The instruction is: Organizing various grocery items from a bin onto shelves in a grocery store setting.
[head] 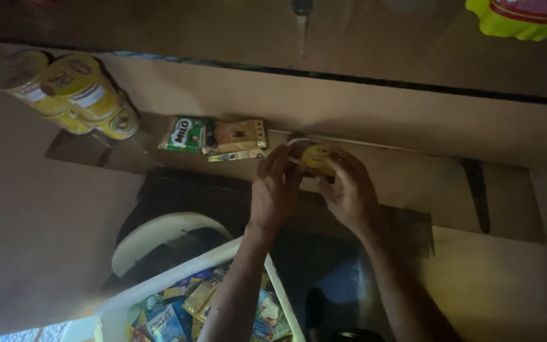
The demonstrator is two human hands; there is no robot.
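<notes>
While 3 round yellow tins [71,92] sit stacked aside, left hand [275,193] and right hand [351,196] clasp 1 small, glossy yellow packet [318,157] on the flat shelf [413,183].

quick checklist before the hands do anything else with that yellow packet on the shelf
1. Both hands on the small yellow packet: ok, left hand and right hand pinch it from either side.
2. Packet over the glass shelf: ok.
3. Green sachet and tan sachet apart from the hands: ok, they lie to the left.
4. Stacked yellow tins steady: cannot tell, they look tilted.
5. White basket of packets below the arms: ok.
6. Light: not ok, dim.
</notes>
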